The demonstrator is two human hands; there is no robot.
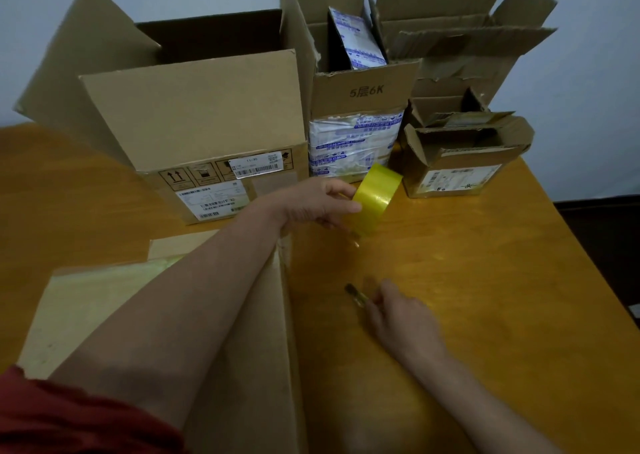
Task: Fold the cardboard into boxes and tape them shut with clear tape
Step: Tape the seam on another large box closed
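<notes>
Now, head view. My left hand (318, 204) reaches from the near left across the near box (242, 349) and grasps the tape roll (375, 197), thumb on its outer face. The roll is held tilted on edge at mid-desk, just in front of the printed-tape box (360, 107). Whether its lower edge touches the desk (485, 280) I cannot tell.

My right hand (398, 311) lies low over the desk, nearer and to the right, with its fingers closed round a small tool (355, 296) whose dark tip points far-left. Blur prevents identification, though a cutter seems likely.

The near box lies under my left forearm, and its top face carries a glossy band of tape (104, 290). Along the far side stand, left to right, a large open box (194, 114), the printed-tape box and a small open box (457, 162), with a taller open box (460, 27) behind the last. All have their flaps up.

Step in hand, as I judge it: readying a length of tape for a seam, tool prepared for the cut. To do this well, I should:
- find the free end first;
- hold the roll square to the seam and draw the strip low and taut, so it cannot fold onto itself;
- press it down from the middle outward;
- bring the tool to the strip close beside the roll, cutting away from the left fingers.
</notes>
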